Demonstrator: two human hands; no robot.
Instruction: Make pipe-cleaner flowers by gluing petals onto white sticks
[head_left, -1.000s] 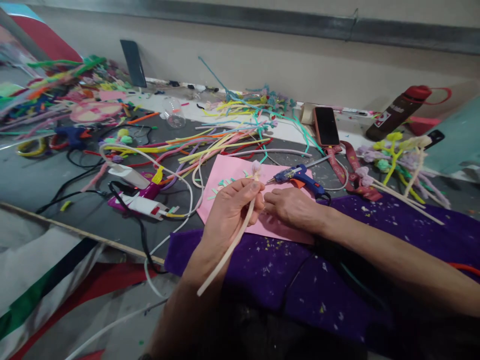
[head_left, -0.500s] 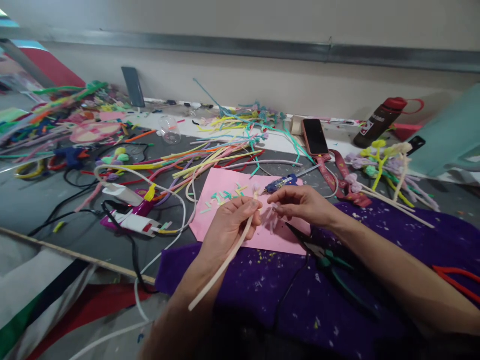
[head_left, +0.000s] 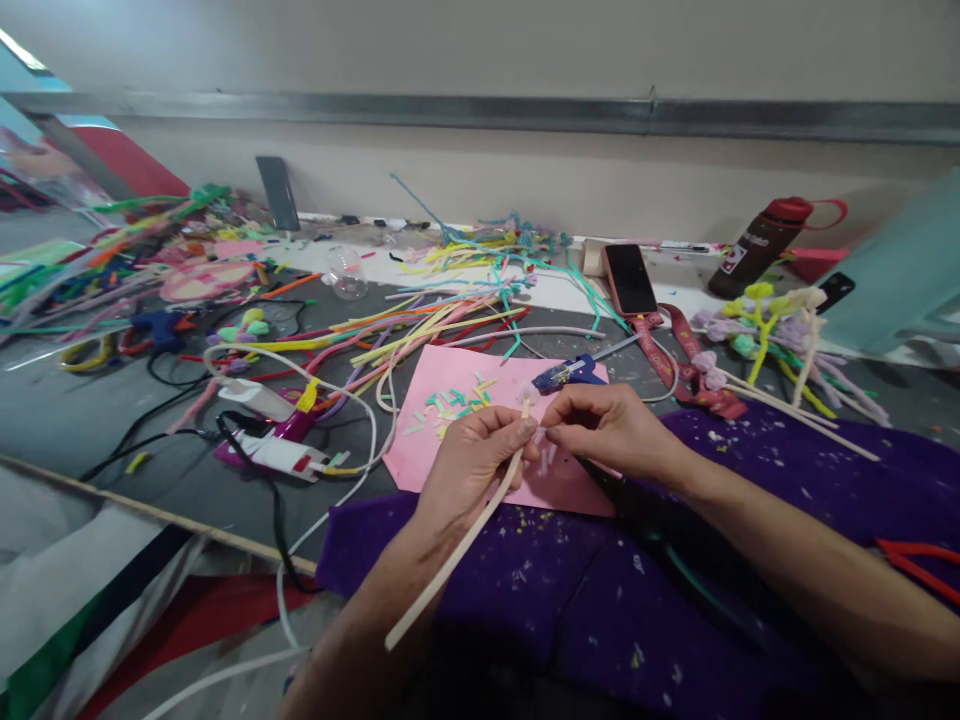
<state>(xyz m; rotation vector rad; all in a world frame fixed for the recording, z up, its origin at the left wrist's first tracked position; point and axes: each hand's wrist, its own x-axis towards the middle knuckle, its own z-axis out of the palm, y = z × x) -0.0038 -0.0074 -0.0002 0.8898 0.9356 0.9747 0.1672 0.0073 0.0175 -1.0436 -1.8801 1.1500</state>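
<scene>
My left hand [head_left: 484, 450] is closed round a cream pipe cleaner [head_left: 450, 570], whose long end runs down toward me. A small pale lilac tuft [head_left: 527, 390] sits at its upper end. Close beside it, my right hand [head_left: 611, 430] pinches a small lilac piece against the stem. Both hands are above a pink sheet [head_left: 412, 440] strewn with short green and yellow cut pieces [head_left: 454, 402]. At the sheet's far right edge lies a blue glue gun [head_left: 566, 372]. Dark green-handled pliers [head_left: 694, 585] lie under my right forearm, mostly in shadow.
Loose pipe cleaners [head_left: 420, 325] spread behind the sheet. Cables and a magenta power strip [head_left: 296, 425] lie left. A phone [head_left: 630, 280], a dark bottle [head_left: 761, 245] and fuzzy flowers [head_left: 757, 330] stand or lie at right. Purple cloth [head_left: 525, 560] covers the near side.
My right hand has moved in to the left and now meets the stem at my left fingertips with its lilac piece. The view has shifted slightly.
</scene>
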